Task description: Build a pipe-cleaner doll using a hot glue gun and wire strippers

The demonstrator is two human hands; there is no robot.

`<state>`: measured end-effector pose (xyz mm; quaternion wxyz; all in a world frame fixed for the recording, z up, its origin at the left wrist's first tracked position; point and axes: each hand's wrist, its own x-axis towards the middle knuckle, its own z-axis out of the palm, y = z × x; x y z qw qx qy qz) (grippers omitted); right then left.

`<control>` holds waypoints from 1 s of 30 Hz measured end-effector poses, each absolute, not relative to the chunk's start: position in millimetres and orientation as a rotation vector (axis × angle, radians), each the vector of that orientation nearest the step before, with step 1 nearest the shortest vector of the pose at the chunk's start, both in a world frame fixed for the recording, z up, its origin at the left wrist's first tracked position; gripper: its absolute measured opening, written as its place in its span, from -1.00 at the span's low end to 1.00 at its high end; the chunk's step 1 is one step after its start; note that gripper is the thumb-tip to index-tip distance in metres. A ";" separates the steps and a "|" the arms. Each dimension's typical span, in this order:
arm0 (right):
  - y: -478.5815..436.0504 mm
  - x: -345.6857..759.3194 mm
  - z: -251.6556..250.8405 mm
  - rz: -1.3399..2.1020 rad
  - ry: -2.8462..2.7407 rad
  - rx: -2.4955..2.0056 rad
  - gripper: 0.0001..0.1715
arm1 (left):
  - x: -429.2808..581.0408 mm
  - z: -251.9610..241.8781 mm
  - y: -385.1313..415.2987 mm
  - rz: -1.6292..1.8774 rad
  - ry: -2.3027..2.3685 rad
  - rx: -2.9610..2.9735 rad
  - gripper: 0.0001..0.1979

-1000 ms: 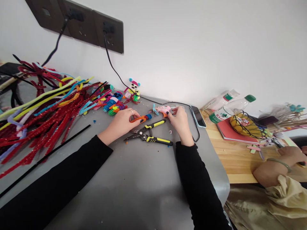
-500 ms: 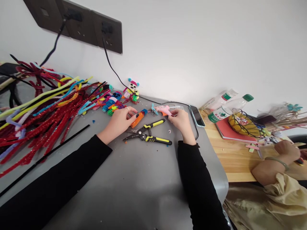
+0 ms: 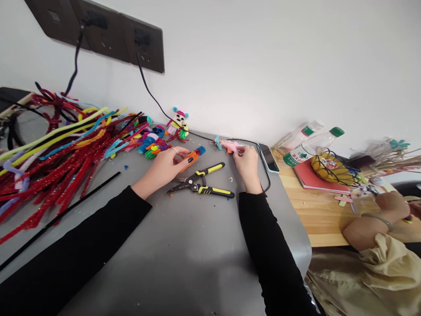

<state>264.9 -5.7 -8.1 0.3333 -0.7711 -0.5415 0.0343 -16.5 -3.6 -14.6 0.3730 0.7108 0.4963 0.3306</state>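
My left hand (image 3: 163,166) is curled shut on a small orange roll (image 3: 191,157) with a blue tip, near the middle of the grey worktop (image 3: 184,245). My right hand (image 3: 246,164) pinches a pink tool (image 3: 229,145), likely a small glue gun, close to the back edge. Black and yellow cutters (image 3: 201,184) lie between my hands, handles spread. I think some of the work is done: fuzzy little figures (image 3: 180,122) stand by the back edge. Plenty looks left, because a big heap of stems (image 3: 55,149), soft, long and bendy, many shiny red, covers the left side unused. The worktop looks smooth and hard.
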 end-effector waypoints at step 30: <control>-19.8 212.3 3.4 1.015 -1.589 -1.051 -0.72 | -10.8 -11.8 -7.4 1.074 1.062 1.820 -0.69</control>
